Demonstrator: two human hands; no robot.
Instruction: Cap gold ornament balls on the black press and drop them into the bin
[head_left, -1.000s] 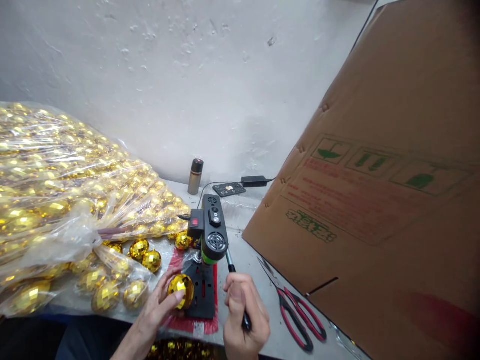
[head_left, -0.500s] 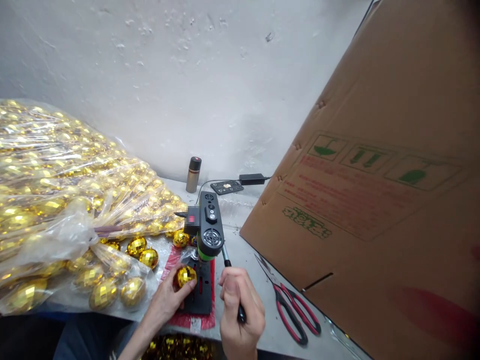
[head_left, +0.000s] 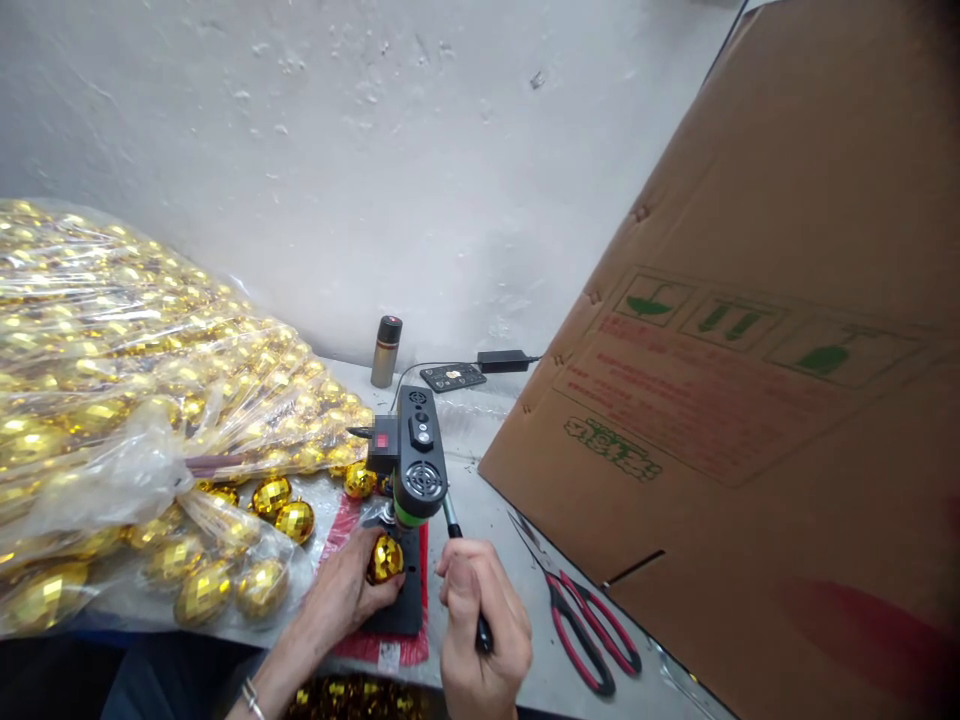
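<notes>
The left hand (head_left: 349, 592) is holding one gold faceted ball (head_left: 385, 558) on the black base plate (head_left: 401, 600) under the small bench drill (head_left: 417, 462), fingers clamped around it. The right hand (head_left: 480, 625) is gripping the drill's lever (head_left: 466, 580), fingers closed on it. The work appears to be at an early stage: one large bag of balls (head_left: 112, 400) is lying full on the desk (head_left: 487, 500), several loose balls (head_left: 285, 510) beside it. One pair of scissors (head_left: 585, 630) is lying alongside.
</notes>
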